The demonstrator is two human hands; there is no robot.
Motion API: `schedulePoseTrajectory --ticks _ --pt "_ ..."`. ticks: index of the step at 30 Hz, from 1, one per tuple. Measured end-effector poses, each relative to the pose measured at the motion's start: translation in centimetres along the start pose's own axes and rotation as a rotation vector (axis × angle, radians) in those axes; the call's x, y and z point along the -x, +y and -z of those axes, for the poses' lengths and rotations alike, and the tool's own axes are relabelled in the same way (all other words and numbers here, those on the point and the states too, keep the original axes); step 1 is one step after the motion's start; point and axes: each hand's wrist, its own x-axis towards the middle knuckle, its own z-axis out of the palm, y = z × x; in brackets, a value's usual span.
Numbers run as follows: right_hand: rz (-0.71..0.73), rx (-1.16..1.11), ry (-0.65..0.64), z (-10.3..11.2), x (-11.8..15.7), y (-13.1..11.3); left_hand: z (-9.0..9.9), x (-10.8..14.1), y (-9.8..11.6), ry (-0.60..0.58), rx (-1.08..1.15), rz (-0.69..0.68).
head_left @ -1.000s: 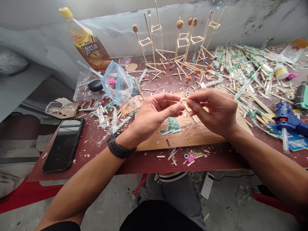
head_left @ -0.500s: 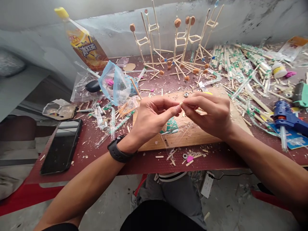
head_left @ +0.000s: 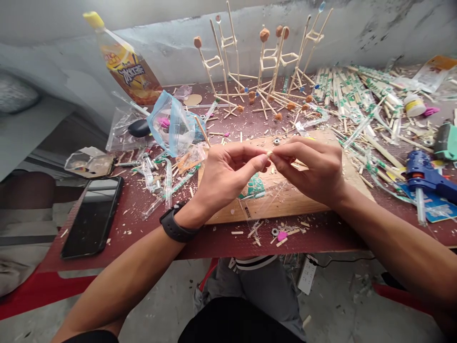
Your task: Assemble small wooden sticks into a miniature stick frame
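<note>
My left hand (head_left: 232,174) and my right hand (head_left: 310,169) meet fingertip to fingertip above a wooden board (head_left: 285,205). Both are closed in a pinch on one tiny pale piece (head_left: 269,154), mostly covered by the fingers; its kind is too small to make out. Beneath the hands a green-printed wrapper (head_left: 253,186) lies on the board. A small metal nut (head_left: 276,141) rests just beyond the fingertips. Behind the board stand several stick frames (head_left: 278,62) built of thin wooden sticks, with brown clay balls (head_left: 264,35) on some ends.
A phone (head_left: 92,216) lies at the left, near a tea bottle (head_left: 130,66) and a blue-edged plastic bag (head_left: 171,124). Wrapped chopsticks (head_left: 335,85) pile up at the back right. A blue glue gun (head_left: 424,171) sits at the right edge. Wood scraps litter the table.
Both hands keep the same pinch on the tiny pale piece, with hardly any finger movement. The whole view has shifted very slightly.
</note>
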Motion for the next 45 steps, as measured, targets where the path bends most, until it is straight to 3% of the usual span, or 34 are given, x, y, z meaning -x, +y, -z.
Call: schedulePoseTrajectory --ticks 6,19,28,45 --pt "-0.003 0.007 0.006 -0.14 0.03 0.04 0.40 -0.32 -0.21 0.056 -0.005 -0.037" --pt "0.010 -0.038 -0.016 -0.35 0.17 0.14 0.40 -0.22 -0.76 0.026 -0.144 -0.213" --pt "-0.136 -0.097 -0.086 -0.17 0.15 -0.27 0.29 -0.01 -0.55 0.027 -0.198 -0.230" --pt "-0.130 -0.153 -0.146 -0.34 0.09 -0.45 -0.24 -0.04 -0.84 -0.029 -0.196 -0.255"
